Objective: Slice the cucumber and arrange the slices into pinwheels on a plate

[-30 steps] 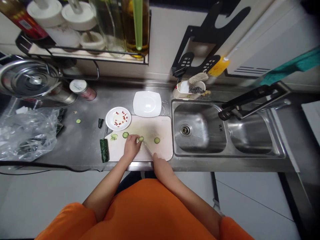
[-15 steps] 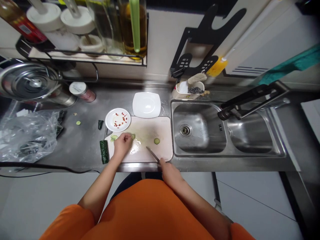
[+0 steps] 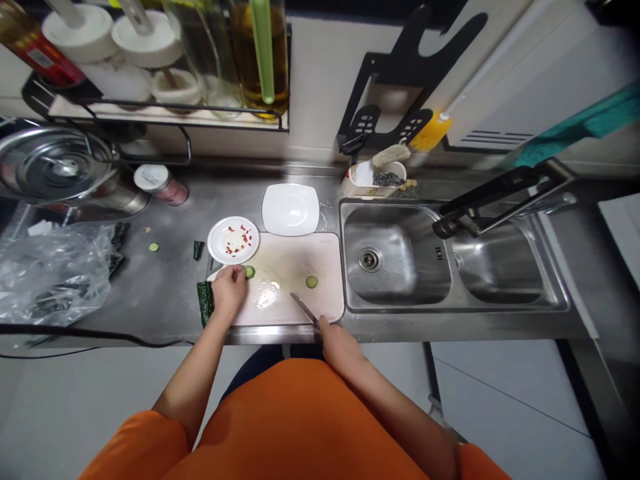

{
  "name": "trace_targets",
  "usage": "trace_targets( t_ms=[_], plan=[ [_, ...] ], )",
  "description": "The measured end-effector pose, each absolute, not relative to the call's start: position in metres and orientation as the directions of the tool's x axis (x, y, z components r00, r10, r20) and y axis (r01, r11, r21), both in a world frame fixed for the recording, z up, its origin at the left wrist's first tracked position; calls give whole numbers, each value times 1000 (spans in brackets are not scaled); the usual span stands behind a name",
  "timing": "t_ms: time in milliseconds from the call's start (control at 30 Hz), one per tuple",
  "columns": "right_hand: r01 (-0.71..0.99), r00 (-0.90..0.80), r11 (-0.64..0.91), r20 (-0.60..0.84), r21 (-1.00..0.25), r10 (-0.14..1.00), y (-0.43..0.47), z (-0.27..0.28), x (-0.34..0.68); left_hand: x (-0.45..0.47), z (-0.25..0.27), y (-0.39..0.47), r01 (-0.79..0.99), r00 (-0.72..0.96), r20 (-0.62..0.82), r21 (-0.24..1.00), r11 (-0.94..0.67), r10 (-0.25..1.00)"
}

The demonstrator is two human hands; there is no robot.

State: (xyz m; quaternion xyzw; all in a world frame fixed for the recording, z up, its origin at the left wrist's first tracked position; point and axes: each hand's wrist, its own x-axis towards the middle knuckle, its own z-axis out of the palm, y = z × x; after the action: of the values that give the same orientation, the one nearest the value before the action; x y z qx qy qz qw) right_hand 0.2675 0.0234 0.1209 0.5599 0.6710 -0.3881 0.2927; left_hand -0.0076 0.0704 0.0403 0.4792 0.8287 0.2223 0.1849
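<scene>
My left hand [image 3: 229,293] is over the left end of the pinkish cutting board [image 3: 285,252], its fingers closed in a pinch at the edge of a cucumber slice [image 3: 249,271]. In my right hand [image 3: 343,348] is a small knife [image 3: 303,308], gripped by the handle, its blade pointing up and left just over the board. A lone cucumber slice [image 3: 312,282] lies toward the board's right side. Partly behind my left wrist, a length of dark green cucumber [image 3: 204,303] rests beside the board. A white plate with red bits [image 3: 233,230] touches the board's upper left.
Behind the board sits a white square dish [image 3: 291,210]. To the right is a double sink [image 3: 400,303] with a black faucet [image 3: 480,203]. A cucumber end [image 3: 199,250], a pink can [image 3: 165,185] and a plastic bag [image 3: 55,267] are on the left counter.
My left hand has moved left across the board, with the cucumber slice at its fingertips shifting along. It now covers the slices at the left end. My right hand and the knife stay put.
</scene>
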Motion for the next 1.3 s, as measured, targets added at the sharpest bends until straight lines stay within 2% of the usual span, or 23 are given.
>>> trace_targets(
  t_ms=[100,233,367,500,933,1100,1300],
  plan=[
    [978,-203,73,-815,-196,542,21,116,269,9,47,76,736,-391,-61,579,351,918],
    [976,-214,77,-808,-205,550,20,116,269,52,49,95,721,-29,-101,687,90,994],
    [978,-206,82,-804,-194,558,20,118,268,93,41,116,745,318,-186,656,-124,930],
    [978,-207,93,-798,-188,566,20,119,267,112,38,126,735,504,-259,629,-252,824],
    [973,-229,115,-793,-199,564,21,122,268,120,43,132,766,510,-322,592,-251,798],
    [970,-240,122,-780,-208,578,19,119,269,124,45,135,807,427,-366,567,-166,827],
    [970,-240,103,-788,-222,567,21,118,271,115,53,134,785,369,-437,619,-23,820]
  ],
)
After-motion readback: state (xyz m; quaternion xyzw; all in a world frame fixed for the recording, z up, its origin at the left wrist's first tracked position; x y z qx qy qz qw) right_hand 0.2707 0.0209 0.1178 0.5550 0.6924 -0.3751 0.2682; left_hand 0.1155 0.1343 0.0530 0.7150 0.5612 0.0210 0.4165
